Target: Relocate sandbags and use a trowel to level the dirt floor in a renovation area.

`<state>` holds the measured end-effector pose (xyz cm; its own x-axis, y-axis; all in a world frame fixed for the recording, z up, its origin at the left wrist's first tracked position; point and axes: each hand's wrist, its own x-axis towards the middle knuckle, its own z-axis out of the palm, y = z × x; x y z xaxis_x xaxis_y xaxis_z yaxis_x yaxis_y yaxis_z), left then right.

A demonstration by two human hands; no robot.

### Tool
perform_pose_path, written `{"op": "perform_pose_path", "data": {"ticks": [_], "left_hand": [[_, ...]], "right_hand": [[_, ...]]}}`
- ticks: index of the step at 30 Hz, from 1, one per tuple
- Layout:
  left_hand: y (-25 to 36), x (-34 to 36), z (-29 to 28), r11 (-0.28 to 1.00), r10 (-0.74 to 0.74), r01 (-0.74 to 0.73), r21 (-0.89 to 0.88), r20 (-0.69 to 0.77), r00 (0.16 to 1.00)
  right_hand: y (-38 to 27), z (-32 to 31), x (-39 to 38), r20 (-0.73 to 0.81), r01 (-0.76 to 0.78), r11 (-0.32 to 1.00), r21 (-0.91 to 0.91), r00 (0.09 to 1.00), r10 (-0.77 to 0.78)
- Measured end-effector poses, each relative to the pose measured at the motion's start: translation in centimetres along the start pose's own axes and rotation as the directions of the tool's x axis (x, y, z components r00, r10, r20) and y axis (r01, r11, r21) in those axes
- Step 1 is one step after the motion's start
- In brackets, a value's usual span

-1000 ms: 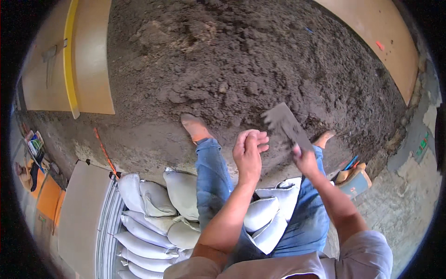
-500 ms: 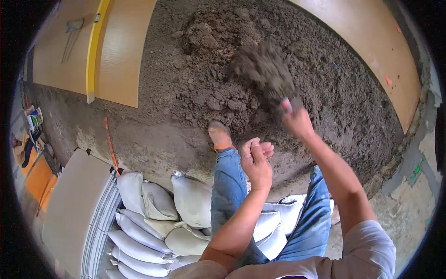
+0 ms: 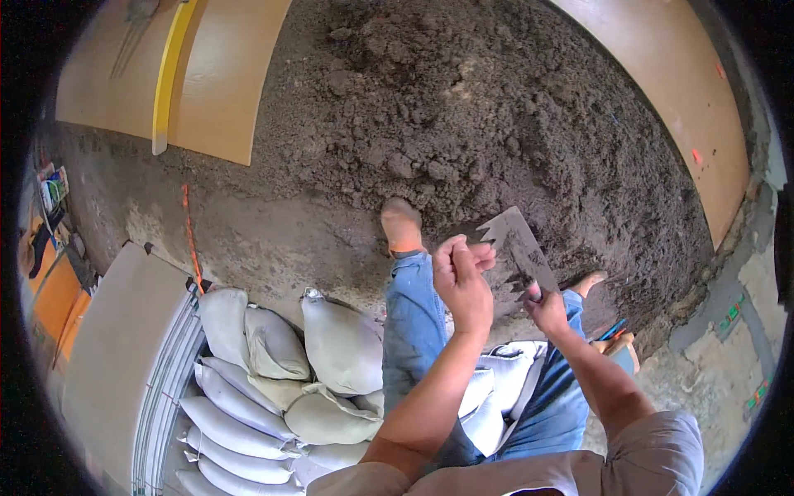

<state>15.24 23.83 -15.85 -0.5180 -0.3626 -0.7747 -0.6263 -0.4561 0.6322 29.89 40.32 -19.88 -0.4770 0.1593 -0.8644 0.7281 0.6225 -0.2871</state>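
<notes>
My right hand (image 3: pixel 549 316) grips the handle of a notched trowel (image 3: pixel 521 244). The trowel's flat grey blade is smeared with dirt, and its toothed edge faces my left hand. Close beside that edge is my left hand (image 3: pixel 465 277), palm partly up and fingers loosely curled in, with nothing visible in it. Past both hands spreads dark, damp, crumbly soil-like material (image 3: pixel 430 140), lumpy in the middle and smoother toward the right. My left shoe (image 3: pixel 402 225) rests at its near edge.
White filled sacks (image 3: pixel 339 343) are piled at lower left and between my legs, next to stacked boards (image 3: pixel 124 347). A yellow level (image 3: pixel 172 78) lies on a tan panel (image 3: pixel 223 91). Another tan panel (image 3: pixel 670 74) borders the right. Blue-handled tools (image 3: pixel 612 331) show beside my right leg.
My right hand has drawn the trowel back from the soil toward my body, its blade now plainly visible. The left hand stays curled nearby. The view has shifted slightly.
</notes>
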Motion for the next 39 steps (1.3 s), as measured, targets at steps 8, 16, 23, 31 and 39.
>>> {"op": "perform_pose_path", "data": {"ticks": [8, 16, 23, 31, 39], "left_hand": [[0.9, 0.7, -0.3, 0.999, -0.014, 0.013, -0.048, -0.03, 0.999], [2.5, 1.8, -0.2, 0.999, 0.005, -0.006, -0.031, -0.043, 0.999], [3.0, 2.6, -1.1, 0.999, -0.002, -0.003, -0.039, -0.137, 0.991], [1.3, 1.1, -0.4, 0.998, -0.06, 0.059, -0.016, -0.069, 0.996], [-2.3, -0.8, 0.8, 0.991, -0.067, 0.066, 0.112, 0.001, 0.998]], "right_hand": [[-17.5, 0.8, 16.9, -0.156, 0.054, 0.997, 0.047, 0.987, -0.046], [-29.5, -4.3, 20.2, -0.143, 0.292, 0.943, 0.161, 0.952, -0.27], [-30.0, -4.1, 17.8, -0.205, 0.315, 0.925, 0.213, 0.94, -0.273], [7.4, -8.1, -3.5, -0.157, -0.405, 0.886, -0.226, 0.913, 0.377], [6.6, -9.5, 10.0, -0.199, -0.327, 0.893, -0.309, 0.94, 0.276]]}}
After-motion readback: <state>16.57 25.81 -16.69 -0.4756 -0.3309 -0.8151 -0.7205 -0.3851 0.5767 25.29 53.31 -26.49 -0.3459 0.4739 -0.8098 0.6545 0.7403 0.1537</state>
